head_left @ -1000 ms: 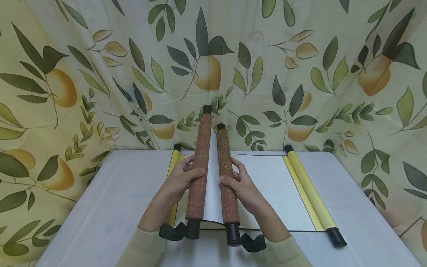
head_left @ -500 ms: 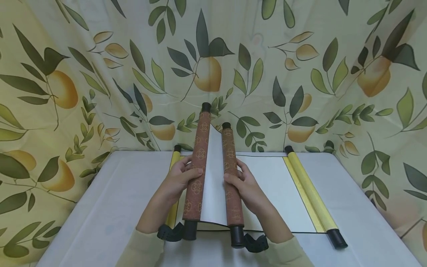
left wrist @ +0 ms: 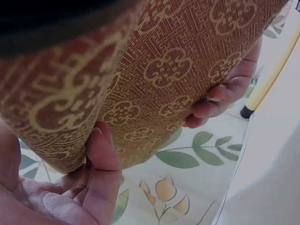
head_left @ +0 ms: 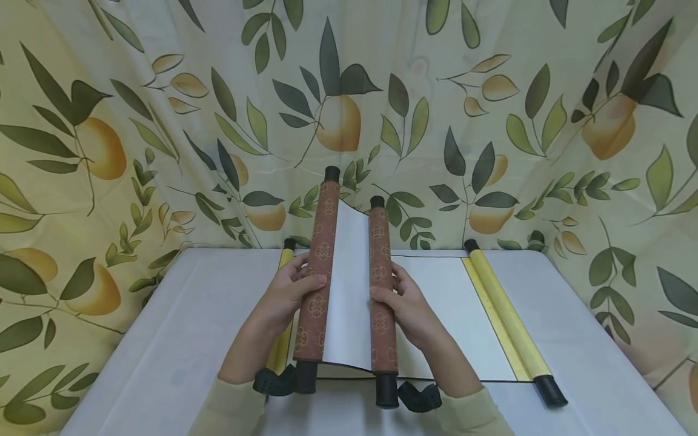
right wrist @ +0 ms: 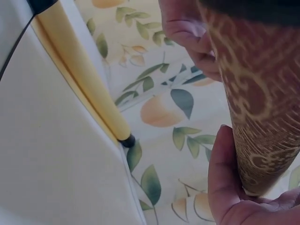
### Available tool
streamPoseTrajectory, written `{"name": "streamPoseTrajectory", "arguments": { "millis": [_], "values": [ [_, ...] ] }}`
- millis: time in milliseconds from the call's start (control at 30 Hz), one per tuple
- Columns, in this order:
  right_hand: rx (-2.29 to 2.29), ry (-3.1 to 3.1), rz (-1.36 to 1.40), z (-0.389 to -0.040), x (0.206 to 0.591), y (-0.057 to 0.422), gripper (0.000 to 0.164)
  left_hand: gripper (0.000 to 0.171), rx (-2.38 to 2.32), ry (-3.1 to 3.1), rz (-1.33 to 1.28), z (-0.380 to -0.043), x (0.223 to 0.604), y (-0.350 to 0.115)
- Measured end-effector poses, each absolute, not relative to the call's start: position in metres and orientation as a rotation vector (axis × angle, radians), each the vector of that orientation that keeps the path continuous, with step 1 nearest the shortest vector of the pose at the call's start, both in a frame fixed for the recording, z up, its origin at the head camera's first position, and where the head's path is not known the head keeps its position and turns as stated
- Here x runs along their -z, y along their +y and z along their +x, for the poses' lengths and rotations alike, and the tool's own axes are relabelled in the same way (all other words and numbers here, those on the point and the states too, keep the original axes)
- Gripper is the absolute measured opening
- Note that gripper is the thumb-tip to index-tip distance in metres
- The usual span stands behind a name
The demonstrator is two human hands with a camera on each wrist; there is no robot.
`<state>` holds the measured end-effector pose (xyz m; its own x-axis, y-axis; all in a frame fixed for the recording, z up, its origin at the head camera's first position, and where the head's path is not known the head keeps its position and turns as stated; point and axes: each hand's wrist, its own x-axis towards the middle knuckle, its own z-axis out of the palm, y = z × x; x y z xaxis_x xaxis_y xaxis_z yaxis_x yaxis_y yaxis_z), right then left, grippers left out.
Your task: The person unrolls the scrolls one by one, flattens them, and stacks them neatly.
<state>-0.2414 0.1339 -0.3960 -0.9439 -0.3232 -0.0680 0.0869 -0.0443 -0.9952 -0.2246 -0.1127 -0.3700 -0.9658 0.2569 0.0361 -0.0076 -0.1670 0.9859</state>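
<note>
A reddish-brown hanging scroll with gold flower patterns and black end knobs is held up, tilted, over the middle of the table. My left hand point(head_left: 285, 295) grips its left roll point(head_left: 323, 248), thumb across the front. Around the right roll point(head_left: 380, 242) curl the fingers of my right hand point(head_left: 412, 307), its thumb also in front. Plain white paper point(head_left: 350, 297) spans the gap between both rolls. The left wrist view shows the patterned back point(left wrist: 168, 70) close up, with fingertips behind it. In the right wrist view, thumb and fingers sit around the patterned roll point(right wrist: 262, 112).
A second scroll, part unrolled, lies beneath on the white table point(head_left: 185, 345). Its yellow right roll point(head_left: 509, 312) and yellow left roll point(head_left: 282, 345) have black knobs, with white paper point(head_left: 447, 315) between. A curtain point(head_left: 218, 121) printed with fruit and leaves hangs behind the table.
The rolls of the brown scroll have moved apart, the left one leftward and the right one rightward, so more white paper shows between them. Both hands keep their grip.
</note>
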Motion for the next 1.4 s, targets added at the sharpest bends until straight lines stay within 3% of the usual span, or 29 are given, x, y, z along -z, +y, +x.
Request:
{"name": "streamPoseTrajectory", "arguments": {
  "millis": [267, 500, 667, 900, 1400],
  "values": [
    [2.101, 2.029, -0.355, -0.242, 0.395, 0.138, 0.085, 0.065, -2.268, 1.911, 0.315, -0.224, 0.369, -0.116],
    [2.066, 2.156, -0.502, -0.24, 0.391, 0.145, 0.052, 0.066, -2.259, 1.933, 0.357, -0.223, 0.365, -0.118],
    [2.051, 2.168, -0.503, -0.242, 0.387, 0.153, 0.049, 0.077, -2.266, 1.987, 0.44, -0.223, 0.361, -0.12],
    [1.983, 2.227, -0.491, -0.244, 0.382, 0.159, 0.045, 0.045, -2.158, 2.148, 0.566, -0.223, 0.362, -0.126],
    [1.981, 2.212, -0.445, -0.242, 0.384, 0.158, 0.05, 0.044, -2.196, 2.114, 0.548, -0.222, 0.363, -0.134]
  ]
}}
